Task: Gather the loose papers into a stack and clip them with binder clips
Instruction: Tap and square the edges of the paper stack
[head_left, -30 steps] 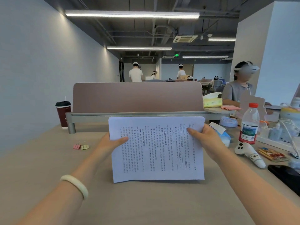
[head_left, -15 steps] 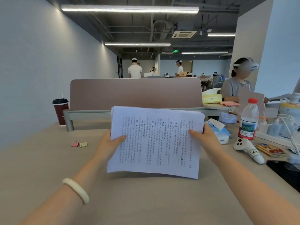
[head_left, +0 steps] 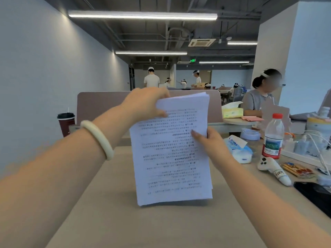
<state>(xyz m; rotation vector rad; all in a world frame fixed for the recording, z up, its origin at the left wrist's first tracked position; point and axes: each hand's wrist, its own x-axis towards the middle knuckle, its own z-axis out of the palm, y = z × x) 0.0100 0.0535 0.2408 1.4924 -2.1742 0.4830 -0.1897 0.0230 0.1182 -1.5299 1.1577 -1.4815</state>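
Observation:
A stack of printed white papers (head_left: pixel 172 151) stands upright in portrait, its bottom edge just above or on the beige desk (head_left: pixel 125 221). My left hand (head_left: pixel 146 102) grips the stack's top left corner, a pale bangle on that wrist. My right hand (head_left: pixel 209 142) holds the right edge near the middle, thumb on the front page. The sheets' edges are slightly fanned at the top and bottom. The binder clips are hidden behind my left arm.
A dark red cup (head_left: pixel 66 123) stands at the far left by the pink divider (head_left: pixel 100 106). On the right lie a tissue pack (head_left: pixel 240 149), a water bottle (head_left: pixel 273 136), a white controller (head_left: pixel 274 170), cables and a snack packet. A person sits behind.
The stack has been turned from landscape to portrait. My left hand rose to the top corner and my right hand dropped to the right edge. The view has tilted.

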